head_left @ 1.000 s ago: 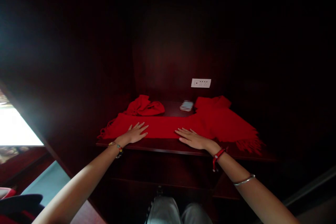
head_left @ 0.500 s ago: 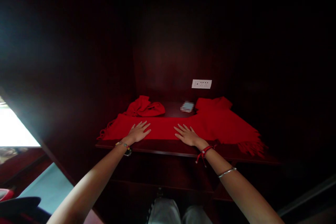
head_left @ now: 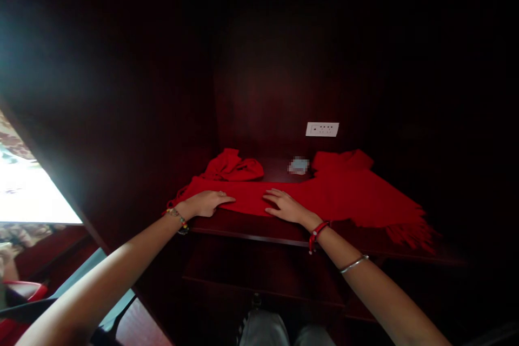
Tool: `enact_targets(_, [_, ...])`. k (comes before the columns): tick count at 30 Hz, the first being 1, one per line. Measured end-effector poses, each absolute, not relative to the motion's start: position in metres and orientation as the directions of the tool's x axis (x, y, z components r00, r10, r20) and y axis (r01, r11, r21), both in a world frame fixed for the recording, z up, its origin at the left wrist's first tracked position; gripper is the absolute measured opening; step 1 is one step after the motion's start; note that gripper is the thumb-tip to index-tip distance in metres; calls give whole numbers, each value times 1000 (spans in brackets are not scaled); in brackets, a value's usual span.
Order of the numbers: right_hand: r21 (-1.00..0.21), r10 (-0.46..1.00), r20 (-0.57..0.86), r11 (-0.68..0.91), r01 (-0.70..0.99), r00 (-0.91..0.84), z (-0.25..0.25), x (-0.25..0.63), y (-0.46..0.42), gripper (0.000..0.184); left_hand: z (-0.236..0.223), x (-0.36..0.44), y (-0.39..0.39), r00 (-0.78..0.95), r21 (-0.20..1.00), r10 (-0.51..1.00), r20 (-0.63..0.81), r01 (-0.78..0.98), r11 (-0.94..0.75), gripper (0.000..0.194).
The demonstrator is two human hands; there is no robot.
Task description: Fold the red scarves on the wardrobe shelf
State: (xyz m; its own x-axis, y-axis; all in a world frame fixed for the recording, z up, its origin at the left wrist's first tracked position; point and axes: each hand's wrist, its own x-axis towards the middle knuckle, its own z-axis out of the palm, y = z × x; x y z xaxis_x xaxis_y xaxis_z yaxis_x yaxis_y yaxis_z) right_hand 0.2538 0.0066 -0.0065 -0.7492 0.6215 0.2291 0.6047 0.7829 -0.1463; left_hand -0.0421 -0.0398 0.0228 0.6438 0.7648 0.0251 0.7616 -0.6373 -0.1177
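Note:
A red fringed scarf (head_left: 251,197) lies stretched across a dark wooden shelf (head_left: 259,230), its wide part spread out on the right with the fringe near the shelf's front edge. At the scarf's left front edge, my left hand (head_left: 203,204) is turned sideways with the lower fingers curled in, closed on the cloth. My right hand (head_left: 288,208) rests palm down on the scarf's middle, fingers apart and holding nothing. Behind the left stretch sits a bunched red cloth (head_left: 235,166); whether it belongs to the scarf I cannot tell.
On the back wall is a white socket panel (head_left: 322,129). A small pale item (head_left: 299,165), blurred out, lies at the shelf's rear. A dark side wall (head_left: 133,135) rises on the left. A lower shelf board (head_left: 259,287) runs beneath.
My left hand has gone from lying flat to turned sideways and closed at the scarf's edge. The right hand stays on the cloth with fingers slightly bent. The view has shifted left.

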Motion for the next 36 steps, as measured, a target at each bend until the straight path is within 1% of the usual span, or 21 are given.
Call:
enact_targets(2, [-131, 525, 303, 849, 511, -795, -5, 234, -4, 49, 24, -40, -33, 620, -76, 782, 63, 784, -616, 50])
enact_targets(3, [-119, 502, 325, 863, 492, -801, -4, 225, -10, 48, 24, -40, -30, 601, -52, 794, 92, 799, -599, 43])
enact_targets(6, [-92, 510, 377, 851, 516, -773, -4, 201, -22, 40, 22, -44, -23, 546, 6, 826, 138, 834, -552, 29])
enact_targets(9, [-87, 553, 399, 817, 570, -732, -7, 188, -23, 25, 19, -51, -22, 509, 20, 847, 154, 855, -518, 26])
enact_targets(11, [-86, 586, 377, 794, 602, -718, -10, 185, -19, 20, 17, -55, -25, 506, -1, 843, 181, 858, -514, 25])
enact_targets(14, [-88, 619, 356, 769, 634, -700, -14, 184, -13, 19, 13, -58, -30, 525, -67, 822, 220, 849, -524, 24])
enact_targets(17, [-76, 610, 371, 771, 632, -700, -16, 185, -12, 21, 11, -57, -37, 537, -132, 808, 244, 844, -520, 24])
enact_targets(20, [-50, 597, 366, 778, 626, -713, -14, 186, -15, 21, 13, -55, -44, 531, -173, 807, 257, 847, -502, 26])
enact_targets(24, [17, 560, 377, 792, 610, -737, -10, 189, -21, 20, 15, -51, -55, 554, -217, 799, 234, 831, -513, 24])
enact_targets(27, [82, 532, 347, 803, 590, -773, -8, 192, -27, 19, 13, -52, -59, 577, -230, 792, 200, 813, -534, 21])
enact_targets(30, [107, 517, 301, 817, 567, -802, -6, 194, -31, 20, 8, -62, -59, 573, -228, 803, 164, 814, -534, 29])
enact_targets(33, [92, 528, 252, 821, 563, -811, -5, 196, -33, 22, 3, -83, -59, 547, -181, 826, 134, 833, -522, 44])
enact_targets(36, [53, 543, 214, 824, 564, -812, -5, 196, -33, 25, -1, -110, -60, 424, -147, 899, 109, 901, -407, 57])
